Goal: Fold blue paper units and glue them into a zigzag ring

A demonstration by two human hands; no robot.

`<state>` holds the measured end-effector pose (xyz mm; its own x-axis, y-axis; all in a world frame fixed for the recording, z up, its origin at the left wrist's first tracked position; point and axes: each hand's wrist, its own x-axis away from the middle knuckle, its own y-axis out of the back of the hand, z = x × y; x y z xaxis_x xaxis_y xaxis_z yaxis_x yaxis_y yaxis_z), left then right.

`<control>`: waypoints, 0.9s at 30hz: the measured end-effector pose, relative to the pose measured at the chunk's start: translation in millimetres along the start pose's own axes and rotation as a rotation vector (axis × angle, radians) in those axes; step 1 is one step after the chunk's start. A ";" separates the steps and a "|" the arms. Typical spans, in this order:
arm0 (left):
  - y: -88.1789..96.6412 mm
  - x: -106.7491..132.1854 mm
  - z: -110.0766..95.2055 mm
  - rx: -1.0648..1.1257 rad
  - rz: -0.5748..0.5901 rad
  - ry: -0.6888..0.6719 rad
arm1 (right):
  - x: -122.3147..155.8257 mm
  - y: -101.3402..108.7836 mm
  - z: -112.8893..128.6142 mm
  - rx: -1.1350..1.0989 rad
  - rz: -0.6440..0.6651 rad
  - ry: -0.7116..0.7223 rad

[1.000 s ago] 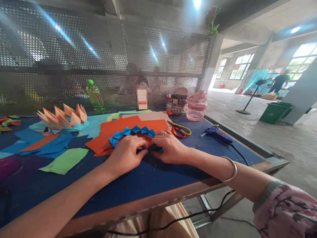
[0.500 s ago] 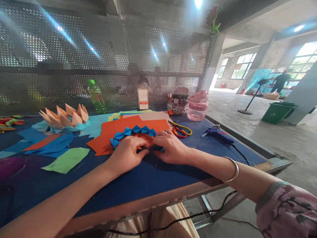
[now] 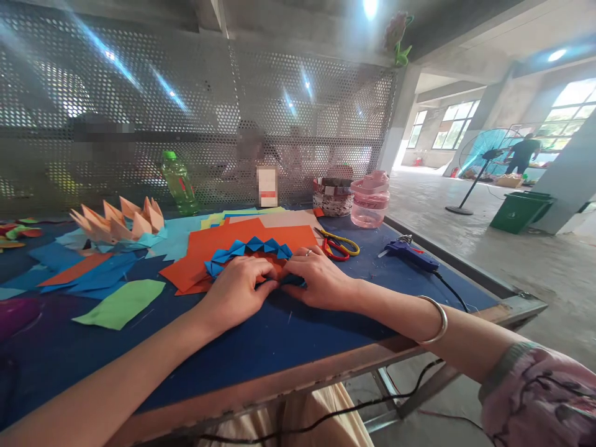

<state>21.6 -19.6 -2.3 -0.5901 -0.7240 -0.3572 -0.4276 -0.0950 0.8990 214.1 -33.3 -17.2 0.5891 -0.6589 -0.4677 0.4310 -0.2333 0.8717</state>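
Observation:
A ring of folded blue paper triangles [image 3: 251,249] lies on orange paper sheets [image 3: 218,239] in the middle of the blue-covered table [image 3: 288,338]. My left hand [image 3: 235,292] and my right hand [image 3: 321,279] rest side by side at the ring's near edge, fingers curled and pinching a dark blue folded piece between them. Most of that piece is hidden under my fingers. A ring is on my right hand and a silver bangle [image 3: 435,320] on my right wrist.
Yellow-handled scissors [image 3: 339,243] and a blue glue gun [image 3: 410,251] with a black cord lie to the right. A pink jar [image 3: 371,198], patterned basket [image 3: 332,194] and green bottle [image 3: 179,181] stand at the back. An orange folded crown [image 3: 118,223] and a green paper scrap [image 3: 121,303] lie left.
Both hands stay in place at the blue ring; only small finger shifts and slight camera movement.

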 end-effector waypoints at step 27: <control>0.7 -0.8 0.4 0.017 -0.027 -0.038 | 0.7 2.0 -1.2 0.006 -0.055 0.079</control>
<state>21.5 -18.8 -1.5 -0.6036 -0.6950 -0.3906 -0.4546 -0.1025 0.8848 216.2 -33.3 -15.9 0.6170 -0.5862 -0.5250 0.4606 -0.2719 0.8449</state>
